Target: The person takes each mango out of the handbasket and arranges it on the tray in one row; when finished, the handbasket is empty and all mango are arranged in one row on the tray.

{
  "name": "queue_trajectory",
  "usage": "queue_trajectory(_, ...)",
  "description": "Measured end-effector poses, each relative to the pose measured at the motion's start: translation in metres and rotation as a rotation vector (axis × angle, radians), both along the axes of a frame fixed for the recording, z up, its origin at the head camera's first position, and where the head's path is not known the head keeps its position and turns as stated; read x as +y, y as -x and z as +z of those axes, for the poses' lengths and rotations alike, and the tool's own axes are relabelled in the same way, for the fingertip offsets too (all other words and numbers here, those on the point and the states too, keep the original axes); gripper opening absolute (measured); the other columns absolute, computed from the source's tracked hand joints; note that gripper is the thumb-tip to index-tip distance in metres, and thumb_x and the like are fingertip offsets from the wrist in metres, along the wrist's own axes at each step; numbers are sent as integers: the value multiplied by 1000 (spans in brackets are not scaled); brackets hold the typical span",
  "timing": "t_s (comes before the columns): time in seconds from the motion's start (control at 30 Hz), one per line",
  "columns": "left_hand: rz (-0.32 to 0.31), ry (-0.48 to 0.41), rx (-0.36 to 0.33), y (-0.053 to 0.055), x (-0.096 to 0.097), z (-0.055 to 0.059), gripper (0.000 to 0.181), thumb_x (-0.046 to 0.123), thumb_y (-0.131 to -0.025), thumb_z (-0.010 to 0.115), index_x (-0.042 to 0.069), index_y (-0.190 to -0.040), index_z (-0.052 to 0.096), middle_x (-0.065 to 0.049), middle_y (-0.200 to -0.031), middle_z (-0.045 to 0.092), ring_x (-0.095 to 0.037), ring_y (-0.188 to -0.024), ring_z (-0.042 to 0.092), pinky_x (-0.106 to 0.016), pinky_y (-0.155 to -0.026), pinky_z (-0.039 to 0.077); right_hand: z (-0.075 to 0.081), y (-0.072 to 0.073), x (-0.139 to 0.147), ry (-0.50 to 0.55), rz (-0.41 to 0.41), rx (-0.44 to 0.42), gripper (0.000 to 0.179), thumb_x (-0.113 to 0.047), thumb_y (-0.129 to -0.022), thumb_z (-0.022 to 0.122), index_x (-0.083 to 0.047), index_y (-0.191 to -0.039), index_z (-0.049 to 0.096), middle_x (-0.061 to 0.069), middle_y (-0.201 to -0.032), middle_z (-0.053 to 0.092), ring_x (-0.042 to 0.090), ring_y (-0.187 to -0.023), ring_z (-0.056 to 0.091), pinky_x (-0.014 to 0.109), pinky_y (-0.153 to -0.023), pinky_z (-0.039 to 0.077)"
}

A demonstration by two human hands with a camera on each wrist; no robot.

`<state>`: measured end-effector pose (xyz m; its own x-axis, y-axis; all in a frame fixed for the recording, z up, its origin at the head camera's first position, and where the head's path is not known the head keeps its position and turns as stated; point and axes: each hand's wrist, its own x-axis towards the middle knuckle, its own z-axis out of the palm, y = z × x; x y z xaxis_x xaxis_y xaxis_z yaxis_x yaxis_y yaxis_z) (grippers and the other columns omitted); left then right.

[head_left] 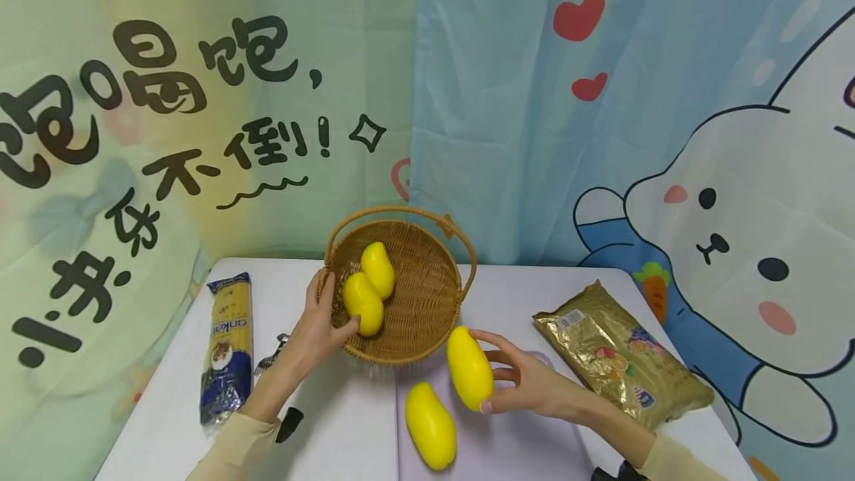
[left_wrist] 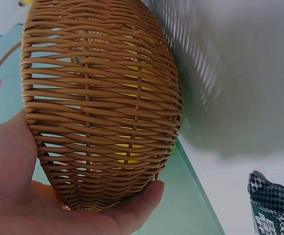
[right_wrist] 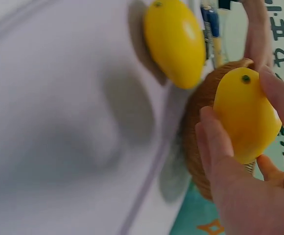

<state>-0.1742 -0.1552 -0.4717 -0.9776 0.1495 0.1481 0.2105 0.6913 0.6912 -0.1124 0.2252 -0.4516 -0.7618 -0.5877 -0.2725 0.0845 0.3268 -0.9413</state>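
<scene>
Mango (head_left: 470, 368) gripped by R hand (head_left: 524, 383), L hand (head_left: 324, 331) holding basket (head_left: 424, 295), lilac mat (head_left: 521, 444) on wht tbl (head_left: 341, 429), printed curtain (head_left: 494, 132)

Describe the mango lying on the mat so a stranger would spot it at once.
On the white table, find the wicker basket, then the pale purple mat nearer the camera. Near that mat's left edge is a yellow mango. Unlike two mangoes in the basket and the one in the right hand, it lies loose.

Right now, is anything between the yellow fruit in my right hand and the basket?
Only the near-right rim of the basket; nothing else visible separates it from the held fruit. The loose fruit on the lilac mat lies nearer you, out of the way.
</scene>
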Motion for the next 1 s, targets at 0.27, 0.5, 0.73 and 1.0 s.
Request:
queue_trajectory(0.27, -5, -5, -4, 1, 0, 0, 97, 31, -94, 69, -5, -161, 10, -25, -168, -2, -48, -126, 56, -52, -95, 55, -30, -9, -1, -50, 31, -39, 91, -24, -84, 82, -38, -158, 30, 14, -156, 44, 33, -136, 49, 39, -97, 50)
queue_trajectory(0.5, -8, -12, -1, 2, 1, 1, 97, 31, -93, 70, -5, -161, 9, -24, -168, -3, -48, -129, 53, -53, -98, 53, -38, -11, -1, -53, 46, -61, 90, -24, -85, 82, -36, -158, 32, 16, -152, 47, 29, -130, 54, 35, -97, 52)
queue_trajectory(0.73, -8, -5, 13, 3, 1, 0, 98, 32, -93, 71, -6, -160, 11, -25, -168, -2, -48, -134, 49, -54, -101, 51, -46, -15, 1, -21, 102, -101, 90, -20, -85, 81, -29, -159, 30, 23, -152, 41, 29, -123, 59, 34, -94, 53)
queue_trajectory(1.0, 1, -5, -1, 1, 0, 0, 98, 32, -93, 71, -5, -160, 11, -24, -168, -2, -48, -128, 54, -53, -97, 54, -49, -20, -2, -66, 102, -33, 88, -23, -85, 83, -28, -158, 33, 21, -144, 47, 27, -115, 61, 31, -90, 55)
